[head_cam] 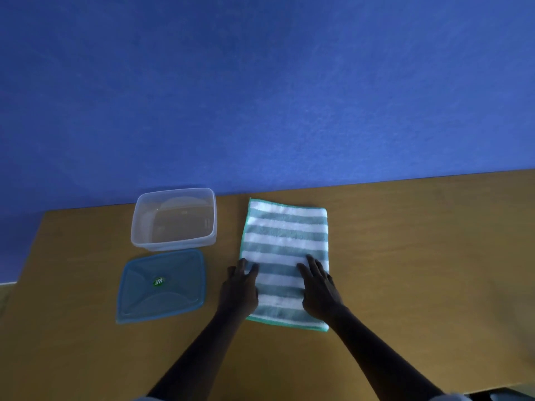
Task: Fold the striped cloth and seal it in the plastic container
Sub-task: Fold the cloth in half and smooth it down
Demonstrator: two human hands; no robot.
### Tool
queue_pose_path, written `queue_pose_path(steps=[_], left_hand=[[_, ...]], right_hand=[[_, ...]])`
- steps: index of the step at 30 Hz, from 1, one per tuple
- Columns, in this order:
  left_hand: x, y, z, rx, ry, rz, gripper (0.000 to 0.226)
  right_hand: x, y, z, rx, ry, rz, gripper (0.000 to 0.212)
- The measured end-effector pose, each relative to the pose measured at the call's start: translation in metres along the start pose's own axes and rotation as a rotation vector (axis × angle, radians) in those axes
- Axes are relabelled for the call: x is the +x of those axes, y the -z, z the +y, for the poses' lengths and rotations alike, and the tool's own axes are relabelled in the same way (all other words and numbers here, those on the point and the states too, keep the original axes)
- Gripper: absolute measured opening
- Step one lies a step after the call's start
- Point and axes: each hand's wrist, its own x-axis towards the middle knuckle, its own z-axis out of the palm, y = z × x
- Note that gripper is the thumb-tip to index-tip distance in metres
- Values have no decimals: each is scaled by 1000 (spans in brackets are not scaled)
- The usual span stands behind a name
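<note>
Both hands, left hand (240, 287) and right hand (320, 287), are lying flat, fingers spread (gripping nothing), on the striped cloth (285, 244) near the desk's (419, 256) far edge.

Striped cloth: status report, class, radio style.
Left hand and right hand flat on striped cloth. Container open, lid beside it. Nothing in the way.

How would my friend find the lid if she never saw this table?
Start at the brown table and look to its left side, away from the striped cloth. The lid lies flat there, just nearer the person than the clear box. It is blue and flat, with a small green sticker in its middle.
</note>
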Motion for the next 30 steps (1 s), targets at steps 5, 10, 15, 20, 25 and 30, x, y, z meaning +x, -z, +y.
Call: queue_pose_path(steps=[5, 10, 15, 20, 25, 30], left_hand=[[-16, -8, 5, -84, 35, 42, 62], [-24, -9, 7, -235, 284, 107, 69], [-27, -9, 6, -419, 445, 86, 59], [-25, -11, 1, -526, 559, -3, 62], [-25, -11, -11, -601, 517, -82, 28], [-29, -17, -20, -837, 535, 42, 38]], right_hand=[[5, 10, 8, 18, 58, -3, 67], [-5, 14, 6, 49, -58, 192, 42], [-19, 10, 6, 98, -278, 195, 34], [-31, 2, 5, 196, -355, 177, 30], [-38, -5, 10, 240, -363, 149, 35], [-43, -5, 13, 315, -340, 197, 26]])
